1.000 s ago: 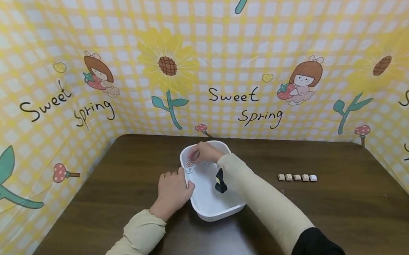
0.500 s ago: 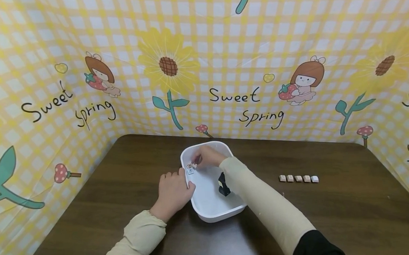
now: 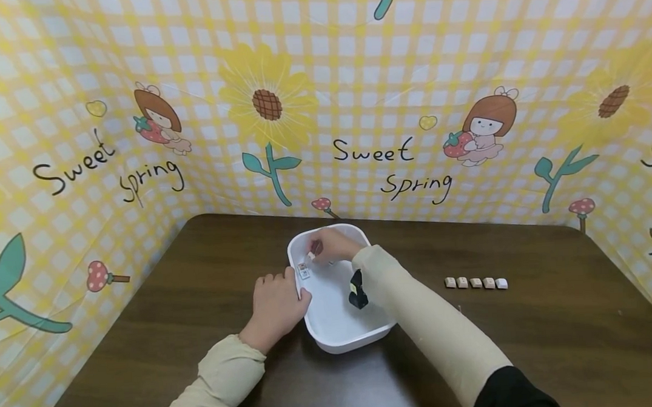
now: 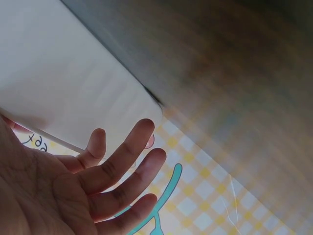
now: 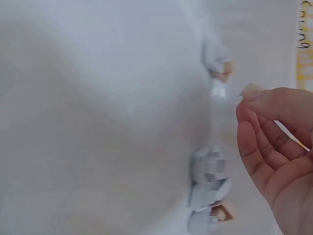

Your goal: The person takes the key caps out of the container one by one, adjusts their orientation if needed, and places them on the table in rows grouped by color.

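A white plastic basin (image 3: 339, 324) sits on the table. My left hand (image 3: 277, 306) holds its left rim, thumb over the edge and fingers along the outer wall; in the left wrist view the fingers (image 4: 139, 142) spread beside that wall. Inside the basin's far part, my right hand (image 3: 330, 246) pinches a small pale keycap (image 5: 252, 91) between thumb and index finger, the other fingers curled in. Two keycaps (image 3: 304, 271) lie by the basin's left wall. Blurred in the right wrist view are a cluster of keycaps (image 5: 209, 188) and another keycap (image 5: 218, 63) on the basin floor.
Several keycaps (image 3: 476, 283) stand in a straight row on the brown table (image 3: 555, 327), right of the basin. A checked cloth (image 3: 354, 93) with printed flowers hangs behind and at the sides. A black camera (image 3: 357, 289) is strapped under the right wrist.
The right hand has drawn slightly right, away from the basin's left wall, with a keycap at its fingertips, showing the keycaps left there. The left hand keeps its place on the rim.
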`<state>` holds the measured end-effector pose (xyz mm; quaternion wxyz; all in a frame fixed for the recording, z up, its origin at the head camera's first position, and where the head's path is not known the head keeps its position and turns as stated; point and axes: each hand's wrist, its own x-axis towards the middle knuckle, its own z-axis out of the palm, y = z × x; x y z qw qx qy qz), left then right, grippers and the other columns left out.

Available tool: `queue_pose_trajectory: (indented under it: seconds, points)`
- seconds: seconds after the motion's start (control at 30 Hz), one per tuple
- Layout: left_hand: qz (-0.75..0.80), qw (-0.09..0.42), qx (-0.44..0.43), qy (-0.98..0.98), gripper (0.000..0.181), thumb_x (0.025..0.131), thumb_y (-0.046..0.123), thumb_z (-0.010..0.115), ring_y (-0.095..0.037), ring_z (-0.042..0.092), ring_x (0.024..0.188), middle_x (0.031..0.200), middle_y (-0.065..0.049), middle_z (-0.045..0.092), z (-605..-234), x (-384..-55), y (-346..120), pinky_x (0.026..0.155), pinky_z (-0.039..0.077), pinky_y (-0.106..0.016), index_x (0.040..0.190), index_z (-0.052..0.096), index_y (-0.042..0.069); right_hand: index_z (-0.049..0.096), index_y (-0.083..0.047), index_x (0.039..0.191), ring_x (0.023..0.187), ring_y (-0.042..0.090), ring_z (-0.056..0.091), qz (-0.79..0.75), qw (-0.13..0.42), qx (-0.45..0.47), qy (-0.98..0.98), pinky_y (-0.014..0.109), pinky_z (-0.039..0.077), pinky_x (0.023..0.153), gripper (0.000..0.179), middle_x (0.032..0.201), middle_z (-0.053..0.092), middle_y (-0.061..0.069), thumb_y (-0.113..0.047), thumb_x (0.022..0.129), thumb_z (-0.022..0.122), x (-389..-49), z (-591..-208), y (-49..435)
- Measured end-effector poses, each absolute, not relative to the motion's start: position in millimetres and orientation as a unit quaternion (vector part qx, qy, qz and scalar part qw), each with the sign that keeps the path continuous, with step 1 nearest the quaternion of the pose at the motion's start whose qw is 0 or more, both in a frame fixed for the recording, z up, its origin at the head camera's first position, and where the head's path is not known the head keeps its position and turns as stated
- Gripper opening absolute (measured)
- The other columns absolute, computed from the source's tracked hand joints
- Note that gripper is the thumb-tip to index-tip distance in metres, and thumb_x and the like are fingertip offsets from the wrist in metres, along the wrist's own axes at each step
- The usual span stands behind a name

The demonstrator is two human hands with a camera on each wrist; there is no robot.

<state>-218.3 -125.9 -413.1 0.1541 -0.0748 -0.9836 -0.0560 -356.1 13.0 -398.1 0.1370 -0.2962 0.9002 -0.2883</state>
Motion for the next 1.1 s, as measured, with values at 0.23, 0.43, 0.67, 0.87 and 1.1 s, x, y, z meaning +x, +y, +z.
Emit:
queue_pose_trajectory:
  seconds: [0.23, 0.43, 0.67, 0.87, 1.1]
  points:
    - [-0.063, 0.137, -0.074, -0.986, 0.04, 0.082, 0.035, 0.058, -0.031, 0.056, 0.069, 0.074, -0.016, 0.063, -410.8, -217.8, -125.5, 0.069, 0.044, -0.043, 0.097, 0.057, -0.003, 0.067, -0.008, 0.092, 0.086, 0.014, 0.061, -0.317, 0.136, -0.309, 0.886, 0.023, 0.051, 0.079, 0.016, 0.094, 0.068, 0.006, -0.003, 0.078, 0.072, -345.7, -374.6, 19.2]
    - [-0.063, 0.12, -0.07, -0.988, 0.042, 0.083, 0.035, 0.057, -0.03, 0.056, 0.07, 0.075, -0.017, 0.063, -408.4, -218.4, -124.8, 0.069, 0.044, -0.043, 0.1, 0.057, -0.003, 0.068, -0.012, 0.096, 0.091, 0.016, 0.061, -0.334, 0.153, -0.32, 0.873, 0.025, 0.052, 0.08, 0.017, 0.098, 0.067, 0.004, -0.006, 0.08, 0.071, -335.0, -354.1, 28.3]
    - [-0.066, 0.131, -0.073, -0.987, 0.041, 0.083, 0.034, 0.058, -0.03, 0.055, 0.069, 0.074, -0.016, 0.063, -408.0, -217.5, -125.0, 0.068, 0.044, -0.042, 0.099, 0.057, -0.003, 0.07, -0.012, 0.098, 0.088, 0.015, 0.064, -0.354, 0.175, -0.309, 0.865, 0.025, 0.054, 0.074, 0.02, 0.1, 0.069, 0.003, -0.006, 0.079, 0.072, -317.1, -337.2, 42.3]
    - [-0.069, 0.139, -0.072, -0.985, 0.04, 0.082, 0.033, 0.059, -0.03, 0.054, 0.068, 0.073, -0.016, 0.062, -408.4, -216.6, -125.0, 0.067, 0.043, -0.042, 0.097, 0.057, -0.004, 0.071, -0.011, 0.097, 0.087, 0.013, 0.065, -0.37, 0.199, -0.29, 0.86, 0.027, 0.054, 0.078, 0.02, 0.099, 0.07, 0.002, -0.005, 0.078, 0.072, -304.9, -332.7, 56.9]
    - [-0.07, 0.131, -0.07, -0.986, 0.041, 0.082, 0.034, 0.057, -0.03, 0.054, 0.068, 0.074, -0.017, 0.062, -408.3, -216.6, -124.7, 0.067, 0.042, -0.042, 0.098, 0.056, -0.004, 0.071, -0.007, 0.098, 0.087, 0.012, 0.065, -0.378, 0.199, -0.284, 0.859, 0.028, 0.054, 0.081, 0.022, 0.102, 0.069, 0.004, -0.005, 0.076, 0.074, -297.1, -333.9, 78.9]
